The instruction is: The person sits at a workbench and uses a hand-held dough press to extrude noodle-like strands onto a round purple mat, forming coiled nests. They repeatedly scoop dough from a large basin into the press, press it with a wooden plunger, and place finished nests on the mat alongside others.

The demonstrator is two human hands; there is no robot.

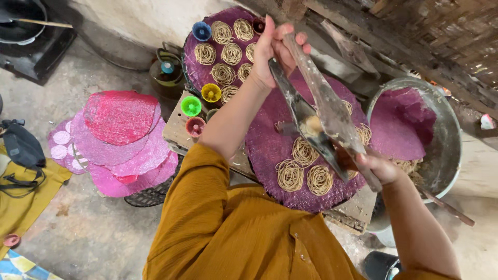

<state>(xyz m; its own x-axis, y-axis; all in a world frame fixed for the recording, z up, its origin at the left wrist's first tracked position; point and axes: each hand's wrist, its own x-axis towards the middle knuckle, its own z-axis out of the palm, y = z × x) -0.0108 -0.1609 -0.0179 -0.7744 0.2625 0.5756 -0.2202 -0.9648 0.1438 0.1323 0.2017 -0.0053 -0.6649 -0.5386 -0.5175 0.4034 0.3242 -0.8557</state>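
My left hand [275,45] grips the upper ends of a long two-armed metal press [321,116], held above a round purple woven mat [270,148]. My right hand [377,167] holds the press at its lower end. A lump of pale dough [312,124] sits between the two arms. On the mat below lie several coiled noodle nests [290,175]. A second purple mat [199,72] behind it carries more nests [223,73]. Mustard-coloured sleeves cover both my arms.
Small coloured cups [191,106] stand on the wooden board [176,127] under the mats. At the left lies a pile of pink mats [119,137]. At the right a metal basin [446,140] holds a purple mat. A green gas cylinder [166,70], a stove [28,39] and a black bag [21,148] lie further off.
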